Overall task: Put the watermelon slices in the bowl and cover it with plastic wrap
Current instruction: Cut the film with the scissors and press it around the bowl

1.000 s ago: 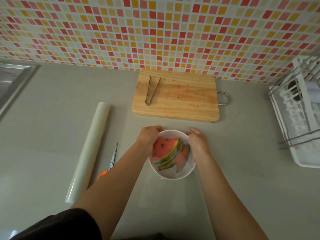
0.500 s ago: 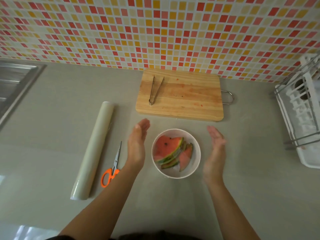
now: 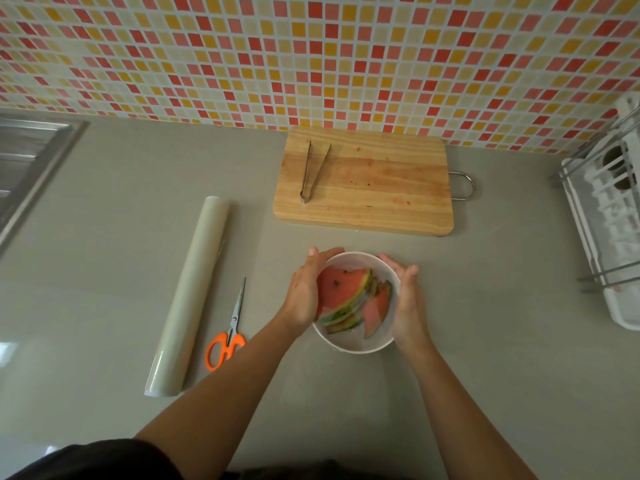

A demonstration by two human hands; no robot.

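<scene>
A white bowl [image 3: 356, 344] stands on the grey counter and holds several watermelon slices [image 3: 343, 294], red flesh up with green rinds. A thin clear film seems to lie over the bowl's top. My left hand [image 3: 304, 294] presses against the bowl's left side, fingers curved along the rim. My right hand [image 3: 408, 303] cups the right side the same way. The roll of plastic wrap [image 3: 188, 299] lies on the counter well to the left of the bowl.
Orange-handled scissors [image 3: 227, 336] lie between the roll and my left arm. A wooden cutting board [image 3: 363, 183] with metal tongs [image 3: 313, 171] sits behind the bowl by the tiled wall. A white dish rack [image 3: 609, 220] stands at right, a steel sink [image 3: 24, 161] at far left.
Half a second ago both hands were off the bowl, open at its sides. Now they have closed back in and press against the bowl's sides.
</scene>
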